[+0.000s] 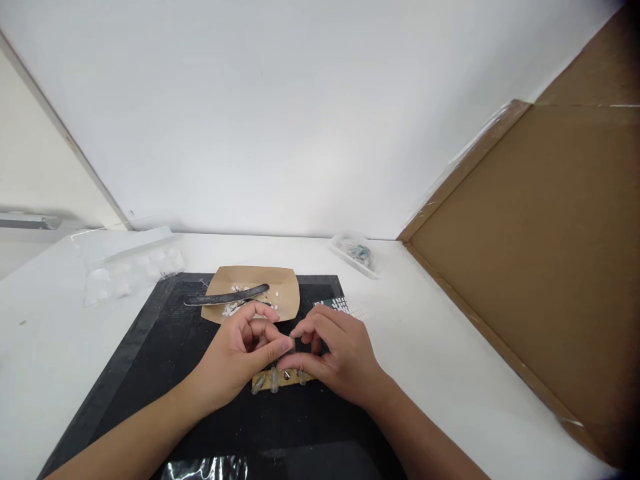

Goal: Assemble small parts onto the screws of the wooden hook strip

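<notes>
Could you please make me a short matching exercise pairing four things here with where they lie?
1. curved black strip
2. clear plastic case
3. white dish
4. tan strip

A. near the back wall, right of the brown tray
B. on the black mat, bearing clear pieces
C. far left on the white table
D. across the brown tray

Pairs: 1-D, 2-C, 3-A, 4-B

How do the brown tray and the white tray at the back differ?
The brown tray sits on the black mat, the white tray on the table. The brown tray looks larger than the white tray. A dark strip crosses the brown tray, not the white tray. Both hold things.
</notes>
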`<action>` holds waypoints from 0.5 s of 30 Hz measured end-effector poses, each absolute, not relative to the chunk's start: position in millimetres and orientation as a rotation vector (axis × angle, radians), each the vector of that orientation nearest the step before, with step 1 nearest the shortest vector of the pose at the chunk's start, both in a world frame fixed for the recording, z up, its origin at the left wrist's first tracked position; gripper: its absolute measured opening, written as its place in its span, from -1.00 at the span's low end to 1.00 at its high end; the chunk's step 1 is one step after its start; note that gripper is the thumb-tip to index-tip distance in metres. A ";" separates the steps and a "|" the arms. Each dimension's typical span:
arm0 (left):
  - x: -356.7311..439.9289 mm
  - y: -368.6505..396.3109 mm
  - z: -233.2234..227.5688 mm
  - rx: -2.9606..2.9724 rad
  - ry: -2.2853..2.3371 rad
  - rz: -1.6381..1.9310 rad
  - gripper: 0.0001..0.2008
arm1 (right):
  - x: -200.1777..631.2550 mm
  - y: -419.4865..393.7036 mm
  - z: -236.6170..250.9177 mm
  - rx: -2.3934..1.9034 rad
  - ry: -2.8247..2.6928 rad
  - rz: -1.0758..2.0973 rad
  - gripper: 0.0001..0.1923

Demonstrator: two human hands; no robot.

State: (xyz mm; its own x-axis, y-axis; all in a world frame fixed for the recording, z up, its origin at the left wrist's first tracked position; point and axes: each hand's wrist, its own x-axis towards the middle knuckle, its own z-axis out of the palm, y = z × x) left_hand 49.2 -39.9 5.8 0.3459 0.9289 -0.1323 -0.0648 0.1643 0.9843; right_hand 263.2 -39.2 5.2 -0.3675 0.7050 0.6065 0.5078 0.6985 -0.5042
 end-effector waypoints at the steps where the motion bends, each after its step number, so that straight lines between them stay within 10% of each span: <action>1: 49.0 -39.7 5.4 1.177 0.955 0.890 -0.45 | 263.4 -39.1 4.7 -0.927 -2.050 0.293 -0.62; 15: 49.2 -40.6 0.1 1.173 0.919 0.877 -0.48 | 274.3 -36.2 5.3 -0.816 -2.179 0.227 -0.63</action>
State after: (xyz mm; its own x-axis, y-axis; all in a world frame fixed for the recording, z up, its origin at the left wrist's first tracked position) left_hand 49.2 -40.6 0.1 0.3750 0.9184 -0.1260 -0.0834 0.1688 0.9821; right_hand 274.3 -36.2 5.3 -0.4874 0.6211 0.6137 0.4815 0.7776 -0.4045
